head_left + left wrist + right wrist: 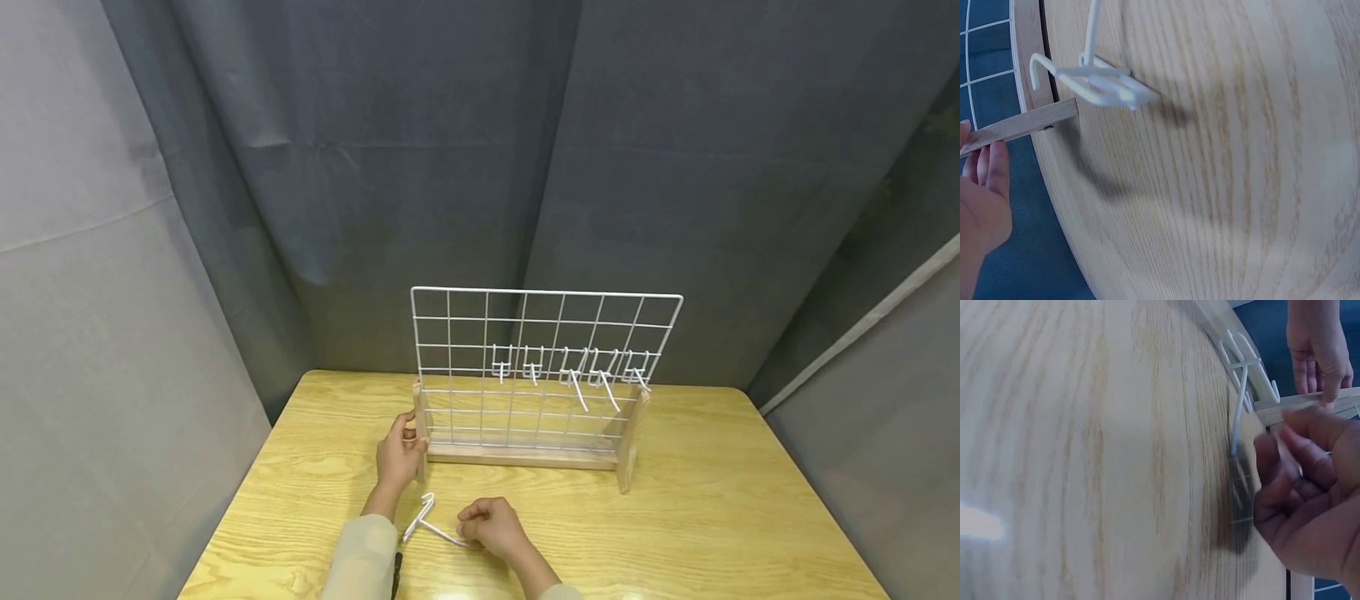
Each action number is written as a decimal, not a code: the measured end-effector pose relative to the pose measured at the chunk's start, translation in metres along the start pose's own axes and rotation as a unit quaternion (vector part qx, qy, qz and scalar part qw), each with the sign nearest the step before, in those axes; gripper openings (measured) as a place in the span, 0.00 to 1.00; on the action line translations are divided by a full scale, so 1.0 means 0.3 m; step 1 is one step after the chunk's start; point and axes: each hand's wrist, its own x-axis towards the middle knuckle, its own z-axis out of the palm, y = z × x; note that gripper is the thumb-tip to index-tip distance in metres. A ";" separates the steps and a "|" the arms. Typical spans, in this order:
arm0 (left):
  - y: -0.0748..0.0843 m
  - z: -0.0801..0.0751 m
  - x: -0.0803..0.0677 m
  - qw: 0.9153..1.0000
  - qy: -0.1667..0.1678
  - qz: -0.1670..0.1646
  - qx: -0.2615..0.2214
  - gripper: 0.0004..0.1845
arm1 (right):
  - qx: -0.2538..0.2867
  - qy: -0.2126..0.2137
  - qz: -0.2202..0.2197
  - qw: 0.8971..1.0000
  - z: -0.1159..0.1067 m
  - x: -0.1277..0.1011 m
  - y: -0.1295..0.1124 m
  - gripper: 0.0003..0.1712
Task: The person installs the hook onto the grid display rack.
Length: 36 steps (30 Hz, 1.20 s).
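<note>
My left hand (pixel 400 452) grips the left wooden upright (pixel 421 433) of a stand that holds a white wire grid panel (pixel 480 392). In the left wrist view, its fingers (pixel 999 169) bend against one side of that upright. Near the front of the table is a loose white wire display hook (pixel 422 521), its long prong pointing toward my right hand (pixel 491 527). The right wrist view shows the prong's tip free, with a gap to my loosely bent right fingers (pixel 1313 428). Nothing is visible between those fingers and the thumb.
Several white hooks hang in a row on the grid's right half, among them a long-pronged hook (pixel 606 387). The stand's right upright (pixel 630 450) faces the right side of the wooden table (pixel 720 517). Dark curtains (pixel 360 208) rise behind the table.
</note>
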 end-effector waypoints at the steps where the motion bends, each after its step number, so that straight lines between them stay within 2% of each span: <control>1: -0.001 -0.001 0.001 1.000 -0.001 -0.001 -0.001 0.26 | 0.012 -0.008 0.001 1.000 0.002 0.008 0.000 0.07; 3: -0.006 -0.002 0.002 1.000 -0.003 -0.001 -0.002 0.26 | 0.032 -0.025 0.008 0.999 0.007 0.009 -0.026 0.09; 8: -0.015 0.006 0.007 1.000 0.002 0.001 0.003 0.26 | 0.053 -0.040 0.024 0.998 0.022 0.035 -0.022 0.10; 10: -0.018 0.009 0.008 1.000 0.005 0.001 0.004 0.26 | 0.054 -0.046 0.036 0.997 0.029 0.056 0.005 0.10; 16: -0.025 0.014 0.008 1.000 0.003 0.006 0.004 0.26 | 0.052 -0.061 0.055 0.995 0.057 0.078 0.006 0.09; 20: -0.027 0.008 0.007 1.000 0.001 0.004 0.009 0.26 | 0.059 -0.058 0.051 0.995 0.081 0.088 0.003 0.08; 27: -0.022 0.001 0.005 1.000 0.004 0.011 0.005 0.26 | 0.041 -0.029 0.066 0.997 0.099 0.091 -0.003 0.06; 36: -0.025 0.001 0.005 1.000 -0.001 0.009 0.008 0.26 | -0.005 -0.024 0.059 0.998 0.105 0.092 0.006 0.07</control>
